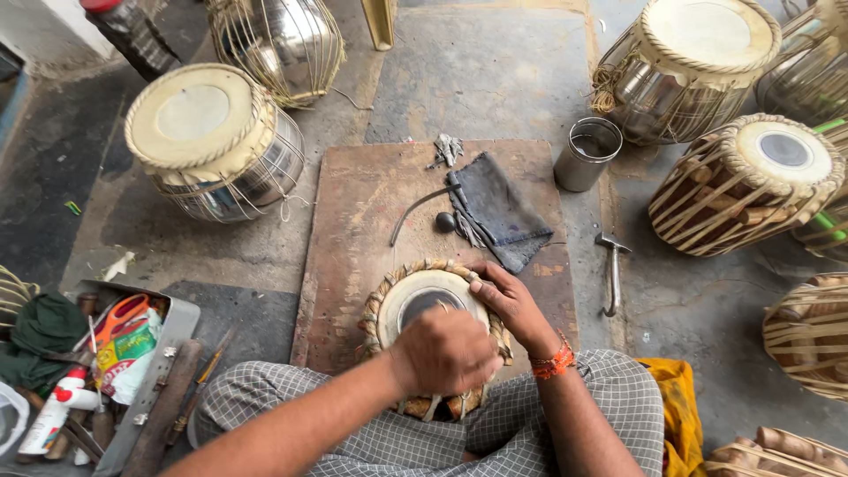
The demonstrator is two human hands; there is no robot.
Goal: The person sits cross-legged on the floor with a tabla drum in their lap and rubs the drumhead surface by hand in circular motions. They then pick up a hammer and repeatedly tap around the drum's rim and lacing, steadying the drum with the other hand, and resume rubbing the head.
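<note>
Fingers of the left hand [446,352] pinch something tiny on the drum [430,305], best rubbed gently, right hand [511,302] flat at three o'clock.

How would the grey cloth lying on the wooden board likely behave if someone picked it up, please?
The grey cloth would probably go floppy and drape, since it already lies creased and folded. It looks thin, so likely light. It should not roll or slide much on the wooden board.
</note>
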